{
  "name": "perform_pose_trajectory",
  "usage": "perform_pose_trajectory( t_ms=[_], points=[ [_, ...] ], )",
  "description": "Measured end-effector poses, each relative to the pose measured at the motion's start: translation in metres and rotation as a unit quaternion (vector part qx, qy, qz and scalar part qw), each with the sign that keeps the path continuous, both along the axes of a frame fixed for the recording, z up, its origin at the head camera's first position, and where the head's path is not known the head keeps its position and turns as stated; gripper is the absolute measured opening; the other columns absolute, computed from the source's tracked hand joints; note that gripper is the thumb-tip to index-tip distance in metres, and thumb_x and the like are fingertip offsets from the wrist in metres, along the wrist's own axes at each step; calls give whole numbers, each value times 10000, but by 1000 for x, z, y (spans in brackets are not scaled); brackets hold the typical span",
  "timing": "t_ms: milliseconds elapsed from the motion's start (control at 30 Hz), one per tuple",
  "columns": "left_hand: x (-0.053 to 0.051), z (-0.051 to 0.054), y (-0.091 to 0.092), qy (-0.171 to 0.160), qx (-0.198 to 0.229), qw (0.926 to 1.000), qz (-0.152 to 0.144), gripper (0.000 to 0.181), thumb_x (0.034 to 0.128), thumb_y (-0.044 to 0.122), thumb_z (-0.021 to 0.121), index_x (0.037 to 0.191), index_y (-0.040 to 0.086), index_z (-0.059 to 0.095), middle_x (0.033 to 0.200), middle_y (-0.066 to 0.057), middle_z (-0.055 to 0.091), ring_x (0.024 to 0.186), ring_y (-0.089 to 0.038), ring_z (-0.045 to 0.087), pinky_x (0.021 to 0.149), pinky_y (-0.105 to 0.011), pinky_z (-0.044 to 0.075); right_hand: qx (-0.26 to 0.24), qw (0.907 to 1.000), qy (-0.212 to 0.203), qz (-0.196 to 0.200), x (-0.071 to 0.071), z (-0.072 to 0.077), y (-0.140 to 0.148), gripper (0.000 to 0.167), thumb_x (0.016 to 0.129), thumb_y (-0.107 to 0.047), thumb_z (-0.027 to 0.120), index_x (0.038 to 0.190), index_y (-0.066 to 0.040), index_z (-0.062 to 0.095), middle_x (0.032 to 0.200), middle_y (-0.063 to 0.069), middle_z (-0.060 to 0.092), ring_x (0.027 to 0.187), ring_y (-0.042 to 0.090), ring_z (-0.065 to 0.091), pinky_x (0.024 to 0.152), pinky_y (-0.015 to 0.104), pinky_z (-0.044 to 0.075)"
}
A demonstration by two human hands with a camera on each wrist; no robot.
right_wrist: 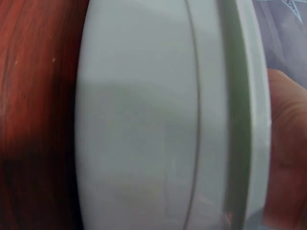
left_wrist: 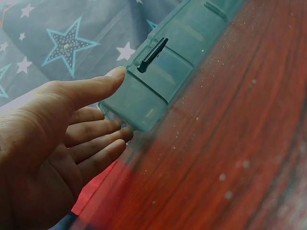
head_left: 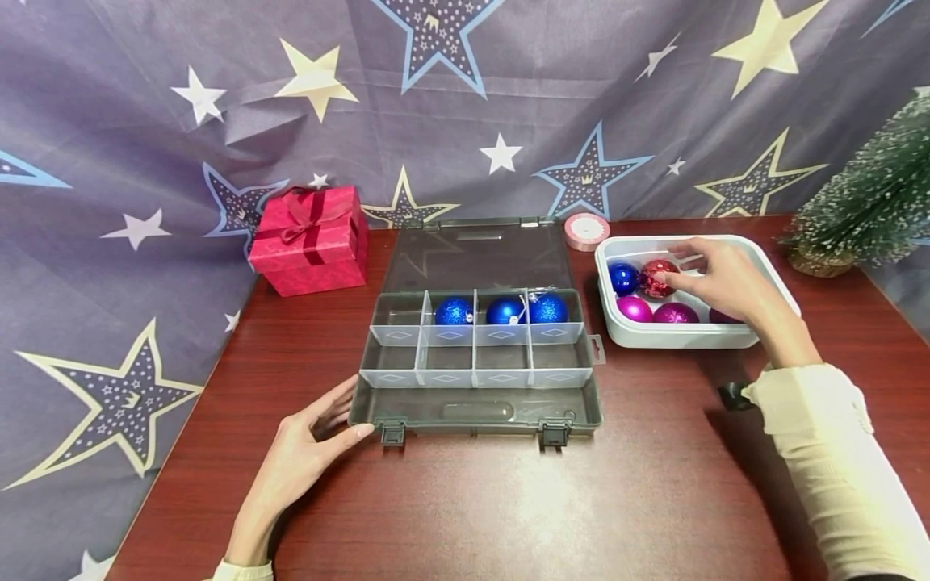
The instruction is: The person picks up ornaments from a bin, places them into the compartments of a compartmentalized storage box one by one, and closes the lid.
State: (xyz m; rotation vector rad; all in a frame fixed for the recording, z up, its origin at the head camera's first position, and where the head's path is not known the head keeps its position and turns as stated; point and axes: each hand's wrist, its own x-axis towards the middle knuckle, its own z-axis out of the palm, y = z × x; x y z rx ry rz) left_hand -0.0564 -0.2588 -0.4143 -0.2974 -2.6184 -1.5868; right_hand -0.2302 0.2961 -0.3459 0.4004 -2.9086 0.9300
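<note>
In the head view, a glossy, reddish-brown wood table (head_left: 654, 500) caught a bright patch of glare near its front, and a grey-purple curtain (head_left: 523, 105) patterned with stars hung behind it and down the left side. Small crowns were printed inside several of the larger stars. A red gift box (head_left: 312, 270) stood at the back left, a pink ribbon roll (head_left: 587, 231) near the back middle, and a frosted little tree (head_left: 865, 194) at the right. The smoky organizer box (head_left: 472, 410) had its lid laid back, diamond marks on its dividers, and three blue balls (head_left: 505, 310) in its rear row, one in each of the three compartments at the right. The left hand (head_left: 301, 452) rested at its front left corner. Farther right, the right hand (head_left: 726, 278) reached into a white tub (head_left: 683, 337), thumb and fingers apart, the thumb overlapping a red ball (head_left: 650, 274); whether it touched could not be told. Beside that ball lay a blue ball, with a pink ball (head_left: 634, 309) and a magenta ball (head_left: 676, 311) in front.

The left wrist view showed that hand's fingers loosely extended, thumb tip against the organizer near a dark latch (left_wrist: 152, 55).

In the right wrist view, the tub's pale wall hid the fingers.
</note>
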Motion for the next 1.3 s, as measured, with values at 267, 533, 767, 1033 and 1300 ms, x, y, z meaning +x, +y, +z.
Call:
perform_pose_trajectory(
  t_ms=[267, 533, 767, 1033, 1300],
  points=[
    [0, 1, 0, -22, -19, 10000, 25, 637, 907, 146, 831, 1492, 170, 579, 1331, -92, 676, 1163, -212, 678, 947, -170, 525, 292, 9993, -213, 5, -7, -10, 7, 504, 969, -222, 728, 1321, 107, 580, 1243, 372, 621, 1103, 551, 627, 926, 650, 500],
    [0, -1, 0, -40, 23, 10000, 19, 636, 905, 138, 831, 1490, 155, 580, 1317, -109, 682, 1151, -217, 685, 945, -176, 529, 482, 9976, -490, -25, -13, -12, 8, 566, 964, -264, 749, 1356, 91, 550, 1303, 359, 594, 1143, 542, 612, 962, 650, 474],
    [-1, -3, -2, -119, -10, 9999, 27, 645, 902, 161, 838, 1493, 177, 578, 1336, -73, 677, 1154, -164, 682, 950, -190, 533, 578, 9966, -582, 66, -16, -15, 8, 563, 962, -265, 749, 1358, 80, 546, 1300, 363, 586, 1142, 538, 602, 955, 658, 458],
    [-1, -2, -2, -119, -15, 9999, 29, 654, 898, 166, 842, 1494, 171, 575, 1344, -53, 673, 1159, -147, 677, 956, -195, 532, 629, 9962, -594, 92, -17, -17, 8, 562, 965, -265, 748, 1362, 77, 543, 1299, 363, 588, 1160, 544, 582, 961, 666, 448],
    [-1, -2, -1, -100, 16, 9999, 32, 644, 903, 155, 836, 1493, 168, 577, 1335, -77, 677, 1157, -167, 680, 950, -186, 530, 512, 9970, -569, 104, -14, -13, 11, 537, 980, -228, 727, 1367, 94, 542, 1299, 375, 582, 1145, 541, 607, 925, 625, 493]
  ],
)
